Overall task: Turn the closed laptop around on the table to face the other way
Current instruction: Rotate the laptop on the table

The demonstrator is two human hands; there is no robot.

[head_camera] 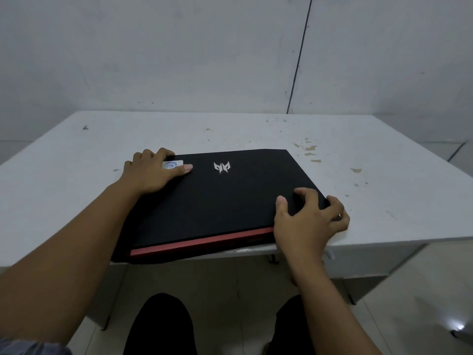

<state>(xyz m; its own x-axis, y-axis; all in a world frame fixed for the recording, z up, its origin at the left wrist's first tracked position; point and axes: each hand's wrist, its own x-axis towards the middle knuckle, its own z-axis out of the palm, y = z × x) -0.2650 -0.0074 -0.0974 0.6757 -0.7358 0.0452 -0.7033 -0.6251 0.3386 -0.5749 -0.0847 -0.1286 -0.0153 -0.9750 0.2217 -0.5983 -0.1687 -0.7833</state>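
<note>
Both hands are laid on the closed laptop (217, 201) at opposite corners: the left hand (151, 172) is clamped over the far-left corner, fingers curled past the far edge and thumb flat on the lid beside a small white sticker (172, 164), while the right hand (311, 221) is clamped on the near-right corner, thumb and forefinger pressed on the lid and the other fingers wrapped round the right edge. A ring can be seen on one right finger. The black laptop lies flat on the white desk (371, 160), its lid up with a silver emblem (222, 167) toward the far side and its red hinge strip (202, 243) toward the person. Its long axis is set roughly across the view but skewed, the right end lying farther from the near desk edge than the left, and the near-left corner appears to overhang that edge slightly. The grip therefore spans the laptop's diagonal, so the body of the machine lies between the two hands, to the right of and nearer than the left hand, to the left of and beyond the right. The right hand is the nearer to the person. Judged from this pose, the turn is in hand but not far along, since the hinge strip faces the person. Care is called for at the overhanging corner.
</note>
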